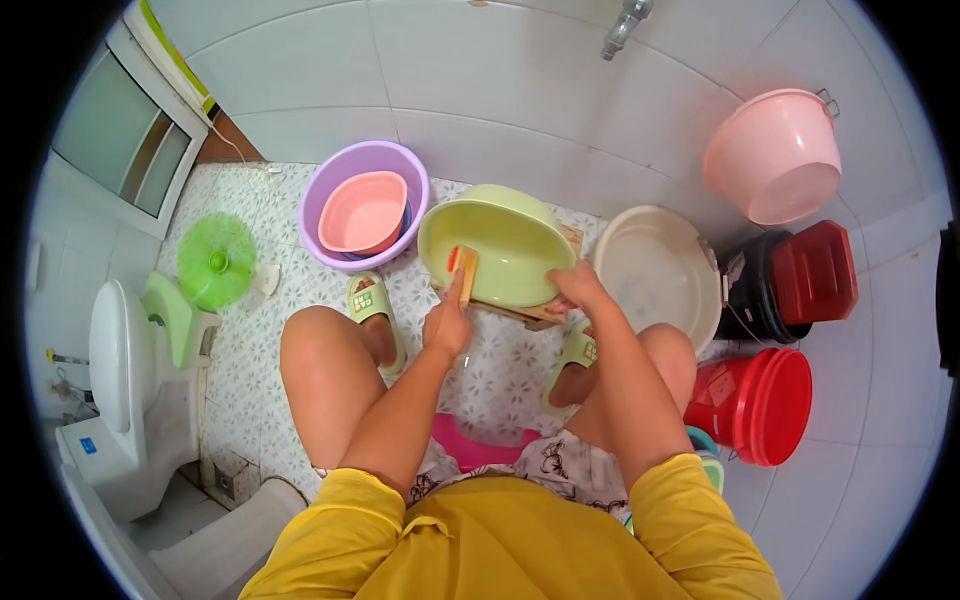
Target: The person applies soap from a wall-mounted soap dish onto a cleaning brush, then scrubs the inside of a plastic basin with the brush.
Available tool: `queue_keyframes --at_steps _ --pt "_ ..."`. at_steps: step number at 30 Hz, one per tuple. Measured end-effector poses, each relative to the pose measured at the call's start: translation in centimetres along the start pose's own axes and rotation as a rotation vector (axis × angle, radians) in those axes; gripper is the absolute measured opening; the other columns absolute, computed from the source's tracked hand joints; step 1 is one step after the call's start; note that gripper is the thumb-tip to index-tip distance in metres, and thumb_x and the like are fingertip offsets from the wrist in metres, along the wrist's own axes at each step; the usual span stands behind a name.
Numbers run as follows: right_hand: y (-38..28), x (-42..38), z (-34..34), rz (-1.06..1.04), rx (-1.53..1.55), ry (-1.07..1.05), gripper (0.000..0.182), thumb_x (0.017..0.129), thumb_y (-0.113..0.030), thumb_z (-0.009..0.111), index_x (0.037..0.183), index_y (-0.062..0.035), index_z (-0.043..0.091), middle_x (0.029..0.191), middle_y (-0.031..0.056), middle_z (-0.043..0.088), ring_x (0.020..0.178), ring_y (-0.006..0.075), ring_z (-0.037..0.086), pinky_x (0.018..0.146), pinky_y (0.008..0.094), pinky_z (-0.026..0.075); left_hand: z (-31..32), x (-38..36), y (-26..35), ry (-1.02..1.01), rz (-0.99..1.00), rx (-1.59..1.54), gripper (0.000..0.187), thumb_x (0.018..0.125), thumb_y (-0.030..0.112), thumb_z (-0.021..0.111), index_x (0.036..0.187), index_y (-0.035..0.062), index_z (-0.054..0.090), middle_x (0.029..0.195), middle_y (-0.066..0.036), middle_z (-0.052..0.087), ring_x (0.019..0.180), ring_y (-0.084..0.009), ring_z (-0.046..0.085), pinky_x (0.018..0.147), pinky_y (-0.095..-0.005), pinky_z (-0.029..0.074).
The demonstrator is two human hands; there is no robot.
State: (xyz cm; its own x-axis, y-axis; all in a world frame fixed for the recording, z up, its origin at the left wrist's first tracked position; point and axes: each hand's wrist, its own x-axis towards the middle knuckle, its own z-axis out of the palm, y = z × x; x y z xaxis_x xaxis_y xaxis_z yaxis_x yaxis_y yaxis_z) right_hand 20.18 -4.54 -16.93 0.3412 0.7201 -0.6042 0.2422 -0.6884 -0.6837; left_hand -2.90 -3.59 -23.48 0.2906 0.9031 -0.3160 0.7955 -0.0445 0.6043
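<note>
A light green oval basin (515, 245) is tilted toward me, resting on a low wooden stand (540, 318). My left hand (447, 326) is closed around a scrub brush (466, 272) with a yellowish back and orange-red bristles. The brush is at the basin's left inner side, bristles facing left. On the basin's near right rim, my right hand (578, 287) is closed, steadying it. Part of the stand is hidden under the basin.
A purple basin (415, 165) holding a pink basin (365, 210) stands left of the green one. To the right are a cream basin (655, 275), a red bucket (780, 405) and a black bucket (745, 285). A toilet (125, 360) and green mesh cover (217, 262) are at left.
</note>
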Motion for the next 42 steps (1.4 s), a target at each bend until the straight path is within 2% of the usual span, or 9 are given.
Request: queue_keyframes --at_steps 3,11,15,17,20,28,32,34,42 --pt "0.4 0.3 0.3 -0.051 0.134 -0.017 0.033 0.079 -0.012 0.054 0.100 0.0125 0.054 0.082 0.0204 0.061 0.053 0.0234 0.062 0.042 0.0307 0.053 -0.2 -0.5 0.4 0.071 -0.093 -0.013 0.061 0.091 0.012 0.040 0.142 0.0339 0.016 0.084 -0.023 0.063 0.063 -0.0330 0.062 0.065 -0.0440 0.050" --pt "1.2 1.3 0.9 -0.070 0.155 -0.006 0.034 0.078 -0.009 0.051 0.104 0.0125 0.052 0.085 0.0210 0.061 0.054 0.0250 0.063 0.040 0.0312 0.052 3.3 -3.2 2.9 -0.316 -0.138 -0.833 0.062 0.092 0.010 0.041 0.142 0.0382 0.018 0.105 -0.020 0.056 0.063 -0.0203 0.057 0.054 -0.0327 0.054" --pt "0.7 0.2 0.8 -0.052 0.133 0.015 0.034 0.079 -0.008 0.051 0.106 0.0132 0.050 0.085 0.0226 0.061 0.054 0.0255 0.063 0.042 0.0315 0.053 2.1 -2.9 2.1 -0.269 -0.104 -0.552 0.061 0.092 0.011 0.041 0.142 0.0376 0.017 0.096 -0.021 0.060 0.060 -0.0224 0.058 0.055 -0.0335 0.054" --pt "0.7 0.0 1.0 -0.048 0.109 0.009 0.035 0.080 -0.007 0.052 0.109 0.0136 0.047 0.087 0.0230 0.060 0.053 0.0257 0.063 0.043 0.0318 0.055 2.6 -1.7 0.7 -0.109 -0.169 -0.238 0.061 0.092 0.016 0.041 0.142 0.0397 0.013 0.086 -0.023 0.063 0.070 -0.0334 0.063 0.070 -0.0445 0.050" --pt "0.7 -0.4 1.2 -0.082 0.026 0.047 0.029 0.076 -0.014 0.053 0.093 0.0073 0.061 0.073 0.0181 0.064 0.052 0.0210 0.063 0.045 0.0296 0.051 0.9 -1.5 1.6 -0.099 -0.220 -0.207 0.062 0.092 0.019 0.040 0.142 0.0397 0.010 0.083 -0.024 0.063 0.074 -0.0374 0.063 0.077 -0.0482 0.046" --pt "3.0 -0.2 3.3 -0.421 -0.070 0.292 0.027 0.074 -0.025 0.060 0.091 -0.0056 0.067 0.070 0.0135 0.064 0.048 0.0215 0.061 0.059 0.0368 0.050 0.5 -1.4 2.6 -0.127 -0.136 -0.288 0.060 0.092 0.017 0.040 0.142 0.0374 0.013 0.085 -0.023 0.064 0.061 -0.0320 0.063 0.066 -0.0419 0.052" --pt "4.7 1.0 4.0 -0.394 -0.098 0.329 0.028 0.078 -0.020 0.061 0.091 0.0055 0.061 0.062 0.0144 0.061 0.049 0.0185 0.061 0.045 0.0302 0.048 0.3 -0.2 2.8 -0.220 -0.122 -0.282 0.060 0.090 0.016 0.042 0.142 0.0336 0.016 0.091 -0.023 0.063 0.060 -0.0302 0.064 0.065 -0.0386 0.053" --pt "4.7 1.1 4.4 -0.035 0.242 0.149 0.032 0.081 -0.015 0.058 0.105 0.0063 0.053 0.071 0.0175 0.061 0.053 0.0218 0.063 0.043 0.0296 0.050 0.0 0.5 3.1 -0.230 -0.080 -0.209 0.062 0.090 0.015 0.041 0.143 0.0337 0.015 0.096 -0.023 0.063 0.059 -0.0295 0.064 0.063 -0.0373 0.054" --pt "5.4 1.3 6.2 -0.140 0.703 0.024 0.032 0.084 -0.007 0.049 0.111 0.0110 0.046 0.087 0.0232 0.061 0.057 0.0301 0.064 0.045 0.0322 0.056 1.1 4.0 1.8 -0.192 0.052 -0.089 0.058 0.090 0.014 0.042 0.142 0.0319 0.023 0.115 -0.026 0.054 0.066 -0.0290 0.064 0.059 -0.0365 0.054"
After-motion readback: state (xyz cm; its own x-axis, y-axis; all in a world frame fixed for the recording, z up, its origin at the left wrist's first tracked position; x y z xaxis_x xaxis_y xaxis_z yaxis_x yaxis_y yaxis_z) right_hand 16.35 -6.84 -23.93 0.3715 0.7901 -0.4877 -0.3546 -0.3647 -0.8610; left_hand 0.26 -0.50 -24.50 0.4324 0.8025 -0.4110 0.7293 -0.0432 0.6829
